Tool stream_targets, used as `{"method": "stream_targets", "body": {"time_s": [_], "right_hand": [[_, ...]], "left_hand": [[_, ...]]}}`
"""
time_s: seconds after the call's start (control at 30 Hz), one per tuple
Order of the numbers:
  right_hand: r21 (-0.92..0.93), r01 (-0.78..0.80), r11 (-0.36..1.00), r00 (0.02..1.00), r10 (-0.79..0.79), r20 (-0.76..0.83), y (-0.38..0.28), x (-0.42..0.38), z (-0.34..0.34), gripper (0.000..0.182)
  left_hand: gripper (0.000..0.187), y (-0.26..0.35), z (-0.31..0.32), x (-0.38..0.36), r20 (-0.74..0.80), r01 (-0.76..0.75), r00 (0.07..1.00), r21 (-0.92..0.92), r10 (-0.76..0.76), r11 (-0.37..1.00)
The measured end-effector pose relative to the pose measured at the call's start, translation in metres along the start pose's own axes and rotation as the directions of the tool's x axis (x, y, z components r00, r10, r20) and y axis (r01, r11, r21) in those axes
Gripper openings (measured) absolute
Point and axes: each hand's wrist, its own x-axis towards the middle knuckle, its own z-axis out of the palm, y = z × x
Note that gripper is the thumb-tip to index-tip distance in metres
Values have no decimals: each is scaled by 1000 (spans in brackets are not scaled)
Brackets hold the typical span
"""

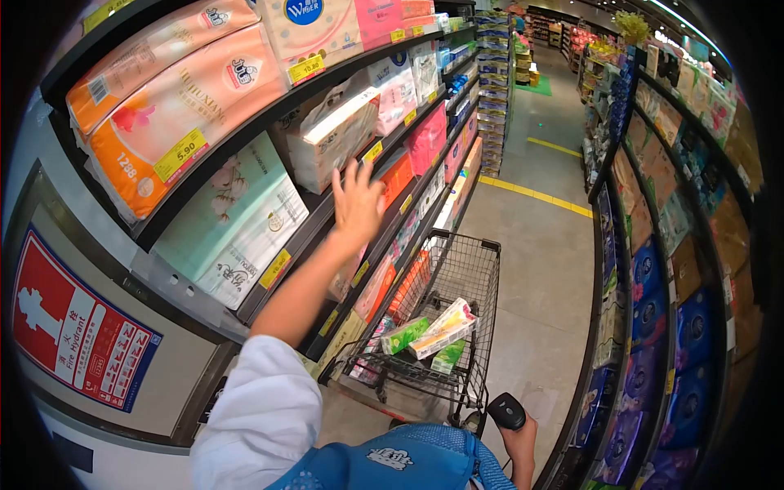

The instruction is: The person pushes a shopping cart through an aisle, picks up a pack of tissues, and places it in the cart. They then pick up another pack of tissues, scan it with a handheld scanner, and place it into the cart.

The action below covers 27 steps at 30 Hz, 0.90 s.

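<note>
My left hand (358,200) is raised at the left shelf with its fingers spread and nothing in it. Just beyond the fingertips a white and beige tissue pack (331,139) sits on the middle shelf. A pale green tissue pack (233,220) stands to the left of the hand, and an orange pack (396,178) to its right. At the lower right, my right hand (520,437) is closed around a black handheld device (507,411). Below the shelf, a wire shopping cart (492,286) holds green boxes (404,335) and a white and orange box (445,328).
Large orange tissue packs (180,106) fill the upper left shelf. A fire hydrant sign (77,327) is on the panel below. More stocked shelves (678,310) line the right side. Yellow floor tape (535,196) crosses the aisle.
</note>
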Motion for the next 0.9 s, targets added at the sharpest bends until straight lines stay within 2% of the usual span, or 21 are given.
{"method": "stream_targets", "body": {"time_s": [0.07,0.1,0.17,0.27,0.3,0.33,0.37,0.4,0.5,0.53,0.63,0.7,0.77,0.83,0.9], "right_hand": [[11,15,1000,1000,-15,20,-6,5,2,32],[21,26,999,999,-27,39,-10,6,3,31],[36,53,998,995,-55,78,-19,11,4,31],[-53,36,998,980,-25,199,-19,19,4,36],[-58,59,997,974,-45,223,-20,23,6,36],[-64,79,995,966,-60,251,-20,24,9,36],[-72,100,992,958,-76,278,-20,25,11,36],[-60,118,991,955,-96,279,-20,27,14,35],[-49,162,986,953,-143,268,-21,26,17,32],[-62,171,983,954,-150,260,-23,26,14,33],[-46,127,991,975,-116,189,-22,14,6,33],[-28,96,995,988,-92,126,-13,9,-1,33],[-18,73,997,996,-72,62,4,3,-6,33],[10,48,999,998,-48,26,14,2,-6,32],[2,18,1000,1000,-18,2,13,0,-8,33]], "left_hand": [[28,24,-1,-39,80,42,996,-146,-30,988],[31,33,-5,-54,125,59,991,-157,-40,986],[49,30,2,-73,225,134,971,-233,-80,963],[72,27,-22,-45,-45,162,985,-100,-167,982],[92,13,-15,-26,-167,129,979,47,-120,991],[95,-1,-18,-4,-255,58,967,115,-27,992],[101,-9,-20,17,-233,108,969,83,-86,991],[99,-16,-14,35,-104,131,987,117,-119,984],[98,-16,-3,52,259,-33,965,312,-51,949],[95,-15,-1,57,248,-70,969,360,-23,930],[92,-35,13,64,181,-8,983,257,-40,966],[91,-47,-3,77,232,81,967,128,-109,989],[94,-56,-12,80,212,227,948,67,-236,972],[103,-74,-3,69,134,223,963,78,-232,972],[119,-67,-18,55,243,177,945,183,-219,967]]}}
